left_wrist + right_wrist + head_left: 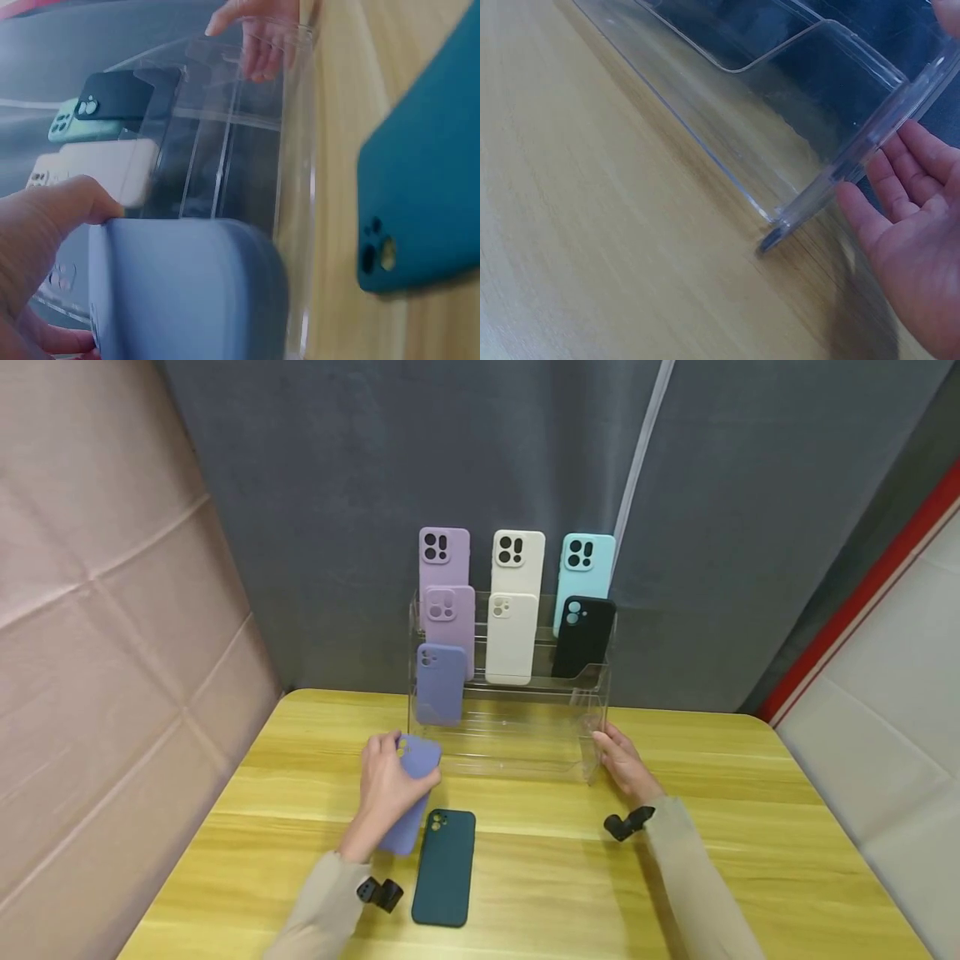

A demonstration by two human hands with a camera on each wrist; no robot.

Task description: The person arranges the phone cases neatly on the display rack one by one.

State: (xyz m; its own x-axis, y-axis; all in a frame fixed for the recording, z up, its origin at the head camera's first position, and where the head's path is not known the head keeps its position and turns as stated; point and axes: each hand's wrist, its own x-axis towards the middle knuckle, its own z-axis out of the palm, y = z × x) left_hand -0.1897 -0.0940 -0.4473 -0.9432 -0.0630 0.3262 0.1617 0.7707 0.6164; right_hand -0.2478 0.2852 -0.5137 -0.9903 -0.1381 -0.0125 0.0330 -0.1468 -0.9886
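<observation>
My left hand point(386, 785) grips a periwinkle phone case point(408, 818) by its sides, tilted above the table in front of the clear display rack point(517, 747). Up close in the left wrist view, the thumb lies on one edge of the case point(180, 292), with fingertips at the other. At the rack's lower right corner, my right hand point(626, 764) holds the side panel. The right wrist view has its fingers against the panel's outer face, the thumb partly cut off. A dark teal phone case point(444, 868) lies flat beside the left forearm.
Phone cases stand in the rack's tiers: purple point(453, 627), white point(512, 639), light blue point(585, 581), black point(585, 639) and, lower left, another periwinkle one point(441, 689). A grey curtain point(337, 527) hangs behind the wooden table point(750, 827).
</observation>
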